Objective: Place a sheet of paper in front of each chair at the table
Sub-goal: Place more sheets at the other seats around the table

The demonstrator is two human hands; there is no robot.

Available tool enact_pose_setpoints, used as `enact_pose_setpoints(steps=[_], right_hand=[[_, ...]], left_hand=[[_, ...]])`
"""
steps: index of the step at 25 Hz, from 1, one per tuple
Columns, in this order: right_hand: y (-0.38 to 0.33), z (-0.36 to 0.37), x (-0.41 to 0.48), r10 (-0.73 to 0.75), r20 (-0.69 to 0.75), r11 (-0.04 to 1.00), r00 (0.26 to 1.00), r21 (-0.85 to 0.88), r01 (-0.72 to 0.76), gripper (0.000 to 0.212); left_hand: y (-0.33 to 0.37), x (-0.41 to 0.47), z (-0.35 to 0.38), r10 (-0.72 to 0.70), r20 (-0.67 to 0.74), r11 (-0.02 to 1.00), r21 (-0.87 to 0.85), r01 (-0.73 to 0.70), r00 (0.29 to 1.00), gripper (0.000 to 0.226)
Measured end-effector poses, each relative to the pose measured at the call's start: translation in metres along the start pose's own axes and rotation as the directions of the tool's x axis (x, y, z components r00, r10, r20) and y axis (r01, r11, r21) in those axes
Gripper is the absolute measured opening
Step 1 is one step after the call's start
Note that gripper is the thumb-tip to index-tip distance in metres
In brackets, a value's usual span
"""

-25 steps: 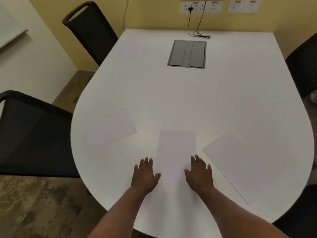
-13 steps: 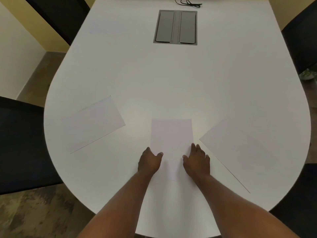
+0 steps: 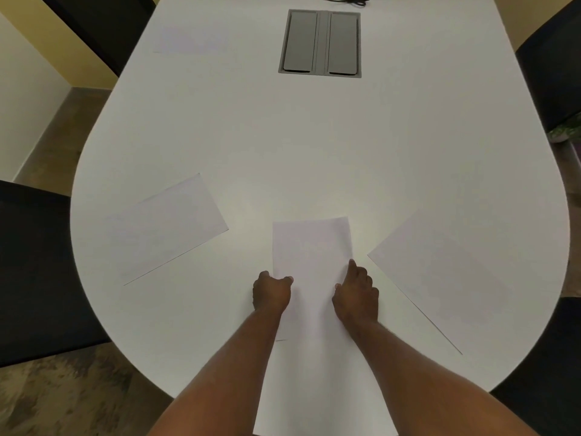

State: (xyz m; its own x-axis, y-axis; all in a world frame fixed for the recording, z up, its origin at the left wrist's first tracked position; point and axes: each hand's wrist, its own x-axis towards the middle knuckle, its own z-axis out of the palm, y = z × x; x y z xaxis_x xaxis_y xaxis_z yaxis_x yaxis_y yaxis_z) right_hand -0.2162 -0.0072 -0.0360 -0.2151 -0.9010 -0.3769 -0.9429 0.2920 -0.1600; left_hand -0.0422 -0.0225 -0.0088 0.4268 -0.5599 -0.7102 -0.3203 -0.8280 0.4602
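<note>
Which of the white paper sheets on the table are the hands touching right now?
The middle white sheet, between left hand and right hand; the angled side sheets lie untouched.

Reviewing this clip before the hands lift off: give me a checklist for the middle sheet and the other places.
1. Left hand on the middle sheet: ok, thumb on its left edge.
2. Right hand on that sheet: ok, at its right edge.
3. Left sheet laid flat near the left chair: ok.
4. Right sheet flat on the table: ok.
5. Far-left sheet: cannot tell, only a faint outline.
6. Sheet for the far-right chair: not ok, none visible.
</note>
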Motion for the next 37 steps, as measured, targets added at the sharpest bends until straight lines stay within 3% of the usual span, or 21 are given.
enact_pose_setpoints(steps=[3,8,14,23,37], right_hand=[[-0.002,0.002,0.003,0.081,-0.026,0.996,0.996,0.040,-0.080,0.057],[-0.003,0.006,0.004,0.138,-0.022,0.989,0.990,0.053,-0.136,0.031],[0.001,-0.017,0.000,0.158,-0.070,0.977,0.985,0.154,-0.146,0.023],[0.002,-0.106,-0.033,0.202,-0.263,0.953,0.943,0.274,-0.128,0.012],[0.092,-0.230,-0.093,0.327,-0.534,0.922,0.780,0.361,-0.139,0.010]], left_hand=[[-0.007,0.010,-0.004,-0.016,0.017,1.000,-0.005,0.016,1.000,0.062],[-0.012,0.015,-0.006,0.022,0.008,0.995,0.100,-0.022,1.000,0.023],[-0.008,0.006,-0.022,0.052,-0.019,0.992,0.116,-0.049,0.998,0.022],[0.033,-0.055,-0.061,0.264,-0.019,0.964,-0.004,-0.264,0.964,0.005],[0.118,-0.176,-0.038,0.594,0.095,0.804,-0.095,-0.587,0.799,0.011]])
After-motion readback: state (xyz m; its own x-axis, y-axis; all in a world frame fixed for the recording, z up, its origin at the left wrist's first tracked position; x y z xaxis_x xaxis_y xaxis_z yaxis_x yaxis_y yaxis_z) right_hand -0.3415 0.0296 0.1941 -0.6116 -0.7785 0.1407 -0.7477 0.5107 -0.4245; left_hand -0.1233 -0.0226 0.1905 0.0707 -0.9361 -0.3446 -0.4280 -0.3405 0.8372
